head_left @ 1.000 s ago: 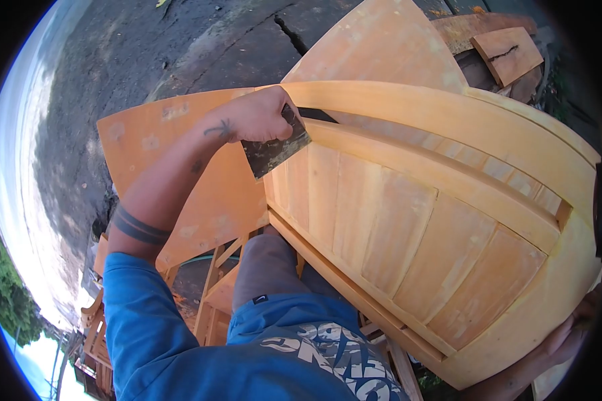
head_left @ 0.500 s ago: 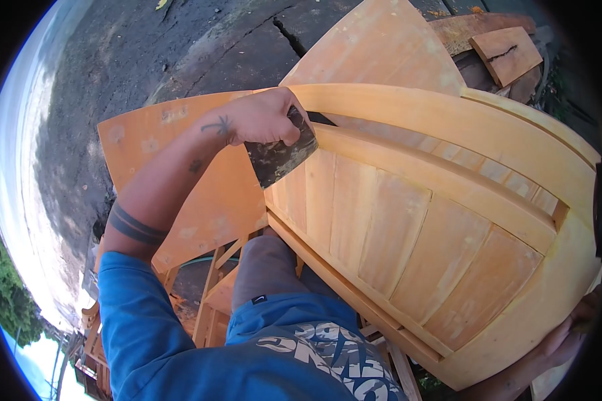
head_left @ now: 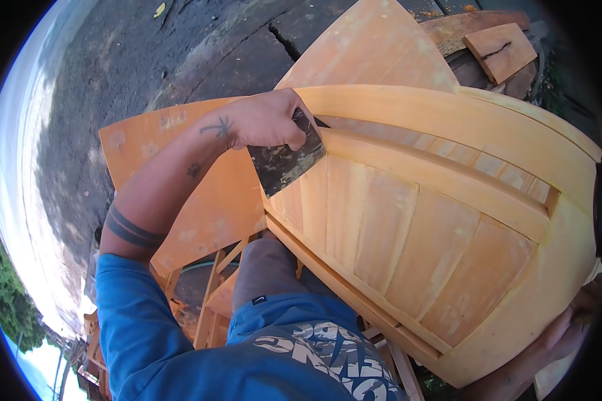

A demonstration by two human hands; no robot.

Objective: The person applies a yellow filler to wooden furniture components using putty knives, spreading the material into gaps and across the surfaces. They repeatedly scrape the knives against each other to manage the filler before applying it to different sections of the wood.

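The left hand (head_left: pixel 272 120) holds a dark sheet (head_left: pixel 281 166) at one end of a panelled wooden frame (head_left: pixel 435 247).

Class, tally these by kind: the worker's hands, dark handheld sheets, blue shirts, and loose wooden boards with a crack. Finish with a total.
Hands: 2 (left hand, right hand)
Dark sheet: 1
Blue shirt: 1
Cracked wooden board: 1
Total: 5
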